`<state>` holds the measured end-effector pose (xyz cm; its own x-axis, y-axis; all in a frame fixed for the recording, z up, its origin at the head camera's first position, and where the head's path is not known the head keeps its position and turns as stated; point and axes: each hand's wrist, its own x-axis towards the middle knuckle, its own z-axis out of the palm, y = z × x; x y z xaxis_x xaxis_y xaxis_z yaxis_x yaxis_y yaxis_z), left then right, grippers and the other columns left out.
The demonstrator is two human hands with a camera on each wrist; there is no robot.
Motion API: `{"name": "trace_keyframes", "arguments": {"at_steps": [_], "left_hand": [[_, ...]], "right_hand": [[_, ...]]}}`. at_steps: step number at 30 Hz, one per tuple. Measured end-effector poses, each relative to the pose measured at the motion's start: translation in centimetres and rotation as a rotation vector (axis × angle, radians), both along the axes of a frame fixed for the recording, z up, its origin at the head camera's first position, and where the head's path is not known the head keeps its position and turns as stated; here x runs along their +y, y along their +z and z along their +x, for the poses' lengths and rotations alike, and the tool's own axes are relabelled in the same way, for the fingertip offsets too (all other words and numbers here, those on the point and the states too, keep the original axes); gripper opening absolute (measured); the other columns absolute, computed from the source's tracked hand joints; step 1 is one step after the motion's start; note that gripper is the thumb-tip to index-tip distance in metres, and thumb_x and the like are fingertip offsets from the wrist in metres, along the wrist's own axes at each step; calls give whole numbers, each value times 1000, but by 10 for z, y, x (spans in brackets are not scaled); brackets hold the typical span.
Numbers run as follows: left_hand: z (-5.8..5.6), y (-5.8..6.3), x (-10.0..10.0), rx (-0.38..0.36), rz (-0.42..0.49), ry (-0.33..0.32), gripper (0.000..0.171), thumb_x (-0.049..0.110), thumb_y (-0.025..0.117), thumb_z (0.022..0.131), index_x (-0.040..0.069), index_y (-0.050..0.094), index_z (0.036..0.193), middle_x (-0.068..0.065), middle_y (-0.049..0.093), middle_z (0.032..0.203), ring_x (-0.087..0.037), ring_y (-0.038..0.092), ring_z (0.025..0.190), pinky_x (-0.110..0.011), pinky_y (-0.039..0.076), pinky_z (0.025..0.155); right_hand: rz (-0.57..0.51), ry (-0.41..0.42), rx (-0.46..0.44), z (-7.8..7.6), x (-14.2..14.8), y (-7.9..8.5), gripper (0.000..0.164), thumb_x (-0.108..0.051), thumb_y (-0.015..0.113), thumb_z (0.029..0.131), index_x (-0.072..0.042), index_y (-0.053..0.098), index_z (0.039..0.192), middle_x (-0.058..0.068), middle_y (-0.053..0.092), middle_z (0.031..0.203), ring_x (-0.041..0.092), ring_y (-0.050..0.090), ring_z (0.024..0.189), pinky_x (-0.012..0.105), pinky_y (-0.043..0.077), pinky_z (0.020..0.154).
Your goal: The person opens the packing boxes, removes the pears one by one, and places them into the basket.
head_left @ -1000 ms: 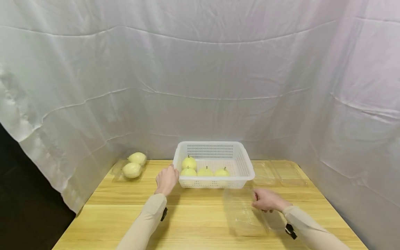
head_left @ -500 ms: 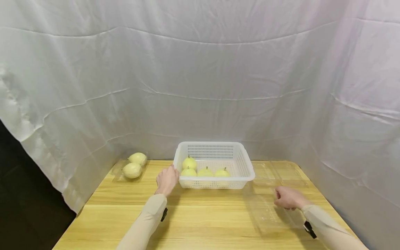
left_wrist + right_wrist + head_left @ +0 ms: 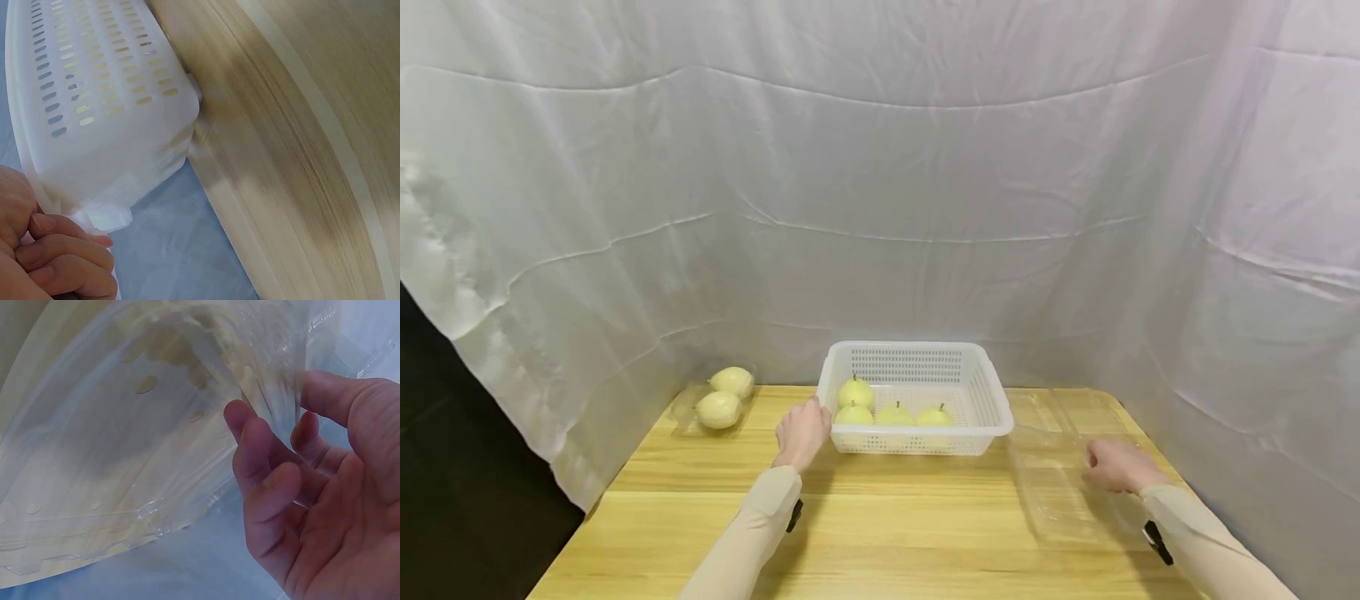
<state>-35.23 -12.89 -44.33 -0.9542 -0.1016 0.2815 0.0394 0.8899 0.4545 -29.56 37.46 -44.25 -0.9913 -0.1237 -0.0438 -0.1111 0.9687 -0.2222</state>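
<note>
A white perforated plastic basket (image 3: 922, 432) holds several yellow-green pears (image 3: 892, 414) along its front and left side. My left hand (image 3: 802, 432) grips the basket's left rim; curled fingers (image 3: 65, 256) show beside that rim in the left wrist view. On the right, my right hand (image 3: 1122, 467) pinches the edge of a clear plastic clamshell box (image 3: 1054, 500). In the right wrist view, the thumb and a fingertip meet at the wall of this open box (image 3: 125, 450). The clear plastic makes its outline hard to follow.
Another clear box (image 3: 1037, 408) lies flat at the back right, partly behind the held one. At the back left, two pears (image 3: 718, 410) sit in a clear box (image 3: 685, 421). Grey cloth (image 3: 925, 208) hangs behind and beside the wooden table (image 3: 880, 533).
My right hand has moved to the right with the clear clamshell box, bringing it nearer the table's right edge. My left hand and the basket have stayed in place.
</note>
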Motion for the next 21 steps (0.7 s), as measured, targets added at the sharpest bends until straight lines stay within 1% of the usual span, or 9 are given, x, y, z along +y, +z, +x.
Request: {"name": "trace_keyframes", "arguments": {"at_steps": [8, 12, 16, 21], "left_hand": [[-1, 0, 0, -5, -3, 2, 22, 24, 50, 97, 5, 60, 94, -10, 59, 73, -26, 56, 62, -37, 45, 50], [-1, 0, 0, -12, 1, 2, 23, 24, 50, 97, 4, 61, 96, -11, 60, 74, -26, 56, 62, -38, 45, 51], [-1, -1, 0, -19, 1, 3, 24, 24, 50, 96, 3, 61, 99, -11, 60, 75, -25, 55, 61, -37, 44, 49], [-1, 0, -1, -14, 7, 7, 24, 24, 50, 96, 3, 61, 98, -11, 60, 74, -25, 55, 61, -36, 43, 48]], "right_hand": [[18, 24, 16, -5, 12, 2, 22, -18, 70, 80, -13, 50, 73, -1, 48, 67, 16, 44, 62, 31, 32, 54], [30, 17, 12, -6, 16, 2, 23, -21, 71, 81, -13, 50, 74, -1, 48, 67, 16, 44, 63, 32, 32, 54], [47, 17, 21, -5, 17, 3, 24, -22, 71, 82, -14, 50, 74, 0, 48, 68, 17, 44, 63, 33, 31, 54], [63, 18, 44, -8, 20, 5, 25, -23, 71, 84, -15, 49, 75, -1, 48, 69, 17, 45, 65, 35, 33, 55]]}}
